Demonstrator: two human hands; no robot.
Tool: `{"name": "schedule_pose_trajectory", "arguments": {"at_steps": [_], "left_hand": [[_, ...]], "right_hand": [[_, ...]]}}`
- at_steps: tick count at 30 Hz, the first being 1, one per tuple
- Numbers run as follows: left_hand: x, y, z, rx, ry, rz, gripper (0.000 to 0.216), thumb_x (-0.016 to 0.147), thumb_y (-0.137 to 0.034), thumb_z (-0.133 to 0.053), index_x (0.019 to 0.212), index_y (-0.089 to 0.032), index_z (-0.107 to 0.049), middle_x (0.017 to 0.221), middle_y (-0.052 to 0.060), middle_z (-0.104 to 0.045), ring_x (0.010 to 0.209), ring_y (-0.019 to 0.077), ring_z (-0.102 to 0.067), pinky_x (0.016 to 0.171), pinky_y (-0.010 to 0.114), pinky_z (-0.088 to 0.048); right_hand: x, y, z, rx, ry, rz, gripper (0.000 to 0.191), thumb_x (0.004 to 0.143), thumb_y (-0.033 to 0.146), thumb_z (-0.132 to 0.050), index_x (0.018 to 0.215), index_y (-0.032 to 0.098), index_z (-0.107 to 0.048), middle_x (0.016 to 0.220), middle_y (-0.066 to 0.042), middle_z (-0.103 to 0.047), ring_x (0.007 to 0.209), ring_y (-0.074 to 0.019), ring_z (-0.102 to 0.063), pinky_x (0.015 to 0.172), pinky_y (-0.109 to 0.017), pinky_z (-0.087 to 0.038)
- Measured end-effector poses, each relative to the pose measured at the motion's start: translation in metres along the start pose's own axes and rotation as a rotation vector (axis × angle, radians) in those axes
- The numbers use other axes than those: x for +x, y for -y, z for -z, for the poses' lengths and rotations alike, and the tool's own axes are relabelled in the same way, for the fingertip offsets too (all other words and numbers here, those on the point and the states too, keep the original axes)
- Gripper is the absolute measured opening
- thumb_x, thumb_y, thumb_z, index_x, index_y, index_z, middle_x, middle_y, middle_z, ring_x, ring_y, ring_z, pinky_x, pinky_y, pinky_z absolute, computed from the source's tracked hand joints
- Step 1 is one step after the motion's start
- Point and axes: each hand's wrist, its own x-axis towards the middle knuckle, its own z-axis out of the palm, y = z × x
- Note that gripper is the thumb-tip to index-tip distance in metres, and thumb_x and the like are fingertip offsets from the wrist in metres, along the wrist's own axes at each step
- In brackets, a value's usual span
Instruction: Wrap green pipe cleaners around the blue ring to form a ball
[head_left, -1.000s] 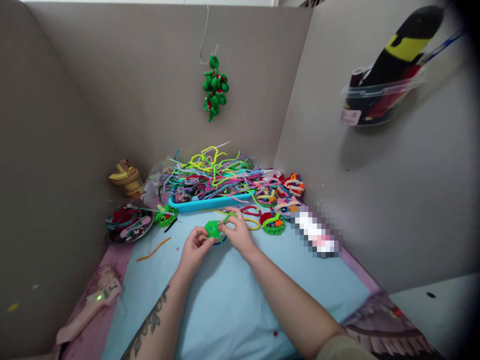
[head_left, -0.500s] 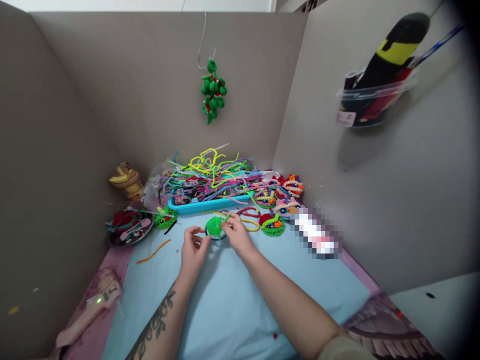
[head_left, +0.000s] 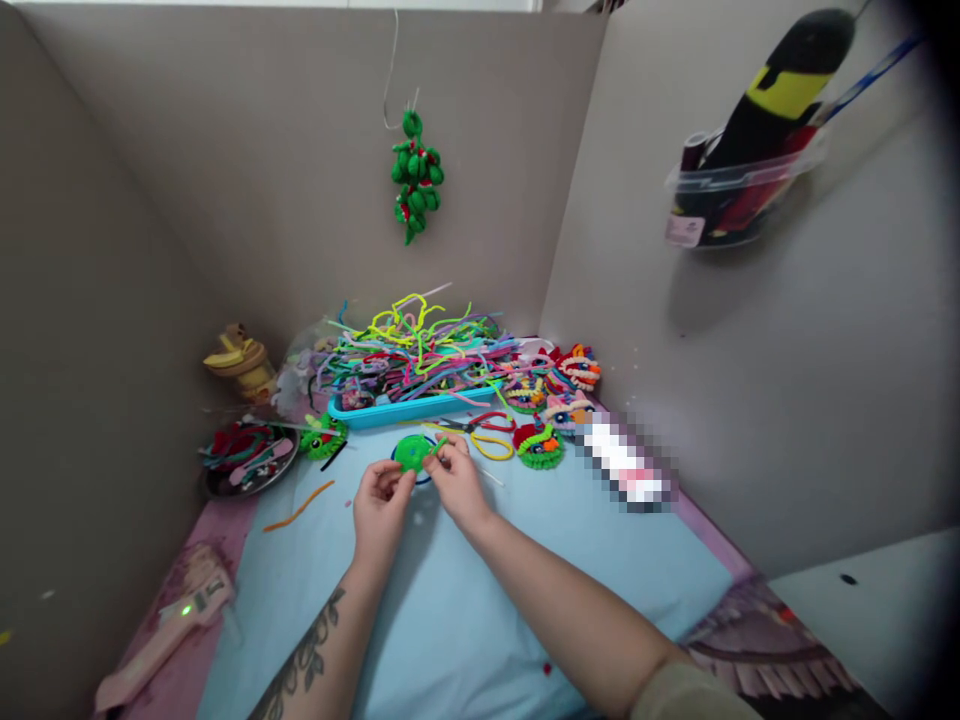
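A round green pipe-cleaner disc (head_left: 411, 453) is held just above the light blue mat (head_left: 450, 620). My left hand (head_left: 381, 507) pinches its lower left edge. My right hand (head_left: 456, 480) pinches the loose green pipe-cleaner end at the disc's right side. Both hands are closed, thumbs and forefingers pressed together. Behind them, a blue tray (head_left: 409, 408) is heaped with a pile of pipe cleaners in many colours (head_left: 416, 350).
Several finished fuzzy figures (head_left: 541, 445) lie right of the tray, red-handled scissors (head_left: 486, 424) beside them. A metal dish of scraps (head_left: 244, 458), a green figure (head_left: 324, 437), an orange pipe cleaner (head_left: 298, 507) and a pink glue gun (head_left: 169, 625) sit left. Grey partition walls enclose the desk.
My left hand briefly let go of the disc half a second ago and now pinches it again. Both hands and the view have shifted slightly left.
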Motion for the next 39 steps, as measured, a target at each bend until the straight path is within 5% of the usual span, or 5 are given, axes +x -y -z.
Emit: {"name": "schedule_pose_trajectory", "arguments": {"at_steps": [8, 13, 22, 31, 39], "left_hand": [[0.006, -0.004, 0.008, -0.048, -0.076, 0.009, 0.032, 0.062, -0.026, -0.071, 0.084, -0.018, -0.051, 0.059, -0.004, -0.059, 0.054, 0.0073, -0.053, 0.054, 0.016, -0.038], [0.013, -0.004, 0.015, -0.08, -0.105, 0.02, 0.031, 0.064, -0.027, -0.07, 0.085, -0.019, -0.049, 0.059, -0.004, -0.06, 0.054, 0.0071, -0.053, 0.053, 0.016, -0.036], [0.012, -0.004, 0.013, -0.103, -0.032, 0.086, 0.032, 0.063, -0.028, -0.07, 0.084, -0.018, -0.048, 0.053, -0.006, -0.055, 0.044, 0.0052, -0.046, 0.046, 0.015, -0.03], [0.023, -0.006, 0.025, -0.055, 0.11, 0.226, 0.041, 0.056, -0.03, -0.074, 0.083, -0.017, -0.046, 0.048, -0.008, -0.051, 0.037, 0.0021, -0.033, 0.04, 0.015, -0.021], [0.024, -0.004, 0.024, -0.045, 0.054, 0.201, 0.04, 0.057, -0.033, -0.074, 0.083, -0.018, -0.047, 0.052, -0.008, -0.052, 0.039, 0.0032, -0.037, 0.042, 0.015, -0.025]], "right_hand": [[0.002, 0.009, 0.007, 0.01, -0.027, -0.027, 0.022, 0.074, 0.039, -0.055, 0.065, 0.019, -0.056, 0.104, -0.007, -0.053, 0.093, -0.0185, -0.052, 0.073, -0.028, -0.043], [0.016, 0.005, 0.018, 0.168, -0.091, -0.11, 0.02, 0.073, 0.039, -0.056, 0.075, 0.019, -0.053, 0.073, -0.001, -0.056, 0.07, -0.0145, -0.052, 0.065, -0.026, -0.043], [0.019, 0.01, 0.018, 0.224, 0.099, -0.133, 0.014, 0.064, 0.026, -0.061, 0.073, 0.02, -0.053, 0.061, 0.003, -0.055, 0.057, -0.0126, -0.053, 0.057, -0.025, -0.043], [0.037, 0.007, 0.057, -0.384, 0.447, 0.381, 0.014, 0.073, 0.015, -0.057, 0.072, 0.023, -0.068, 0.07, 0.0, -0.059, 0.069, -0.0149, -0.055, 0.067, -0.027, -0.041], [0.032, 0.009, 0.05, -0.469, 0.372, 0.447, 0.018, 0.074, 0.021, -0.061, 0.091, 0.025, -0.065, 0.092, -0.005, -0.058, 0.094, -0.0221, -0.05, 0.086, -0.037, -0.038]]}}
